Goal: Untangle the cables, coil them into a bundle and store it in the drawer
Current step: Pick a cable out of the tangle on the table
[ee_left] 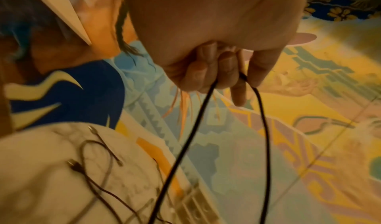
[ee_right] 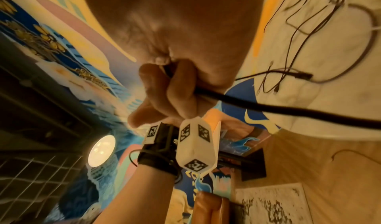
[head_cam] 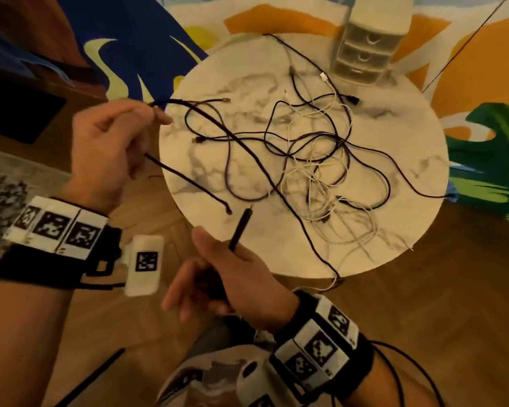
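A tangle of black, purple and white cables [head_cam: 312,160] lies spread over the round marble table [head_cam: 394,230]. My left hand [head_cam: 112,148], raised off the table's left edge, pinches a thick black cable [head_cam: 247,148] in a bend; one strand runs across the table, the other hangs toward the near edge. In the left wrist view both strands [ee_left: 185,146] drop from the curled fingers [ee_left: 206,68]. My right hand [head_cam: 229,277], near the table's front edge, grips the same kind of black cable's plug end [head_cam: 241,227], also seen as a black cable [ee_right: 268,105] running out of the fist.
A small white three-drawer unit [head_cam: 368,45] stands at the table's far edge, all drawers closed. A colourful rug [head_cam: 482,142] surrounds the table on wooden floor [head_cam: 423,304]. A thin dark line [head_cam: 465,45] crosses the upper right.
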Available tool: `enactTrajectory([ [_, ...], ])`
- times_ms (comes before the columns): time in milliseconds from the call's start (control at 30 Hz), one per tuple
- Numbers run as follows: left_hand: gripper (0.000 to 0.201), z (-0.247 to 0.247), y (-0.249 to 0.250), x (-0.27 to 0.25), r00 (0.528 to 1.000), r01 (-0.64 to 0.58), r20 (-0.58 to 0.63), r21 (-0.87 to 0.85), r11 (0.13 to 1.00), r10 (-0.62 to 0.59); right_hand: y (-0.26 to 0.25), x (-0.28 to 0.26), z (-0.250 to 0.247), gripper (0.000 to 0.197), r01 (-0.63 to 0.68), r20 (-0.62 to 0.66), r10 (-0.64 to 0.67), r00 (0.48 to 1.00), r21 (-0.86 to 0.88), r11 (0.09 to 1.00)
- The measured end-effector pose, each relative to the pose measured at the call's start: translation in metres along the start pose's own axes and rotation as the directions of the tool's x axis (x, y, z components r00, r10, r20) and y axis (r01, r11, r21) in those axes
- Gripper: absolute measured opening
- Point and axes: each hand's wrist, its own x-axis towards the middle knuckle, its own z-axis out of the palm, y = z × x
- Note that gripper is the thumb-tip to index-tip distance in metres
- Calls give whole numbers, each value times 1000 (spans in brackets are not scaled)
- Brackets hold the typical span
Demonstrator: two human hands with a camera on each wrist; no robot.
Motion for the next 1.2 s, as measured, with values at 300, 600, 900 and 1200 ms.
enactTrajectory([
  [300,22,-39,-28,-62,985,168,10,108,980,-170,25,17,-14,62,-36,-186,-20,982,-290,956],
  [600,18,49,-15,-69,420,269,841,243,932,-340,74,-29,-77,46,78,-591,113,799,289,954],
  [900,22,109,-110,-87,-16,-56,692,720,691,-722,159,-69,-120,51,-330,-829,221,514,47,943],
  [1200,27,15,-186,-92,221,-328,364,901,282,-905,159,-19,-81,71,-395,-567,241,787,-164,904],
])
